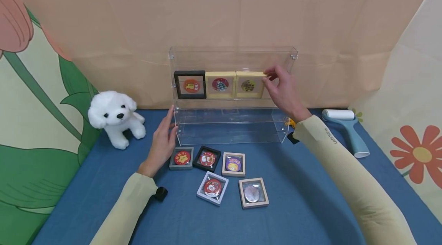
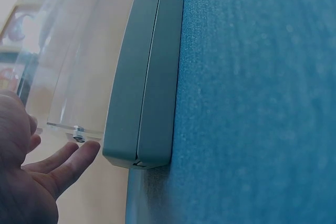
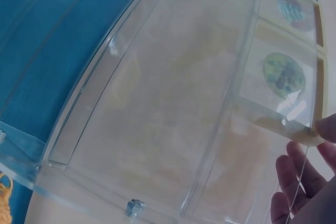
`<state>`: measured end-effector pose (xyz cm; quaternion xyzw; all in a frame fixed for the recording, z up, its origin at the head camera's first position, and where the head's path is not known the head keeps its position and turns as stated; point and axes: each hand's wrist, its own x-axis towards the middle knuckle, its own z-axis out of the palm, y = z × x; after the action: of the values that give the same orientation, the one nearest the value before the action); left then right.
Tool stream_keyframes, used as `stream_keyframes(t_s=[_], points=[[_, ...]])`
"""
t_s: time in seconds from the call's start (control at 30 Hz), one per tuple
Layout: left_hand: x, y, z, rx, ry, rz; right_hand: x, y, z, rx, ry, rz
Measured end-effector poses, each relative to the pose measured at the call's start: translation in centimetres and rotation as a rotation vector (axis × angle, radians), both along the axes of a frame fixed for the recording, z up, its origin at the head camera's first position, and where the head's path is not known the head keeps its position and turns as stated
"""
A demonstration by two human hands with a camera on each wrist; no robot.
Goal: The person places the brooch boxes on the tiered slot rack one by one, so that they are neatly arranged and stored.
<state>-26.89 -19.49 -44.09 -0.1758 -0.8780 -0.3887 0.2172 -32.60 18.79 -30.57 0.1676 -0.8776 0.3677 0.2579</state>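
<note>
A clear acrylic display rack (image 1: pixel 228 116) stands at the back of the table. On its upper shelf are a black badge frame (image 1: pixel 174 85) and two cream badge frames, side by side. My right hand (image 1: pixel 284 90) pinches the right end of the outer cream frame (image 1: pixel 238 83), thumb and fingers at its corner in the right wrist view. With fingers extended, my left hand (image 1: pixel 160 147) rests along the rack's lower left side. Close by it lies a grey-green badge frame (image 2: pixel 139 77). A dark badge frame (image 1: pixel 215 165) and several lighter ones lie in front of the rack.
A white plush dog (image 1: pixel 115 116) sits left of the rack. At the right lies a blue-handled lint roller (image 1: pixel 353 133). A small orange item (image 1: pixel 291 123) sits behind my right sleeve. Brown paper (image 1: pixel 221 14) covers the wall behind the rack.
</note>
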Motion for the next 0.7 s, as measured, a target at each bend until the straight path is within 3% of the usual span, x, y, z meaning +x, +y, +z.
stream_keyframes(t_s=[0.33,0.57,0.7], points=[[0.06,0.07,0.01,0.0,-0.007,0.003,0.11,0.29,-0.01,-0.009,0.054,0.009],[0.11,0.06,0.09,-0.002,-0.005,0.003,0.51,0.72,0.18,0.014,0.199,-0.018],[0.14,0.08,0.15,0.0,-0.002,-0.004,0.93,1.03,0.24,0.026,0.225,-0.028]])
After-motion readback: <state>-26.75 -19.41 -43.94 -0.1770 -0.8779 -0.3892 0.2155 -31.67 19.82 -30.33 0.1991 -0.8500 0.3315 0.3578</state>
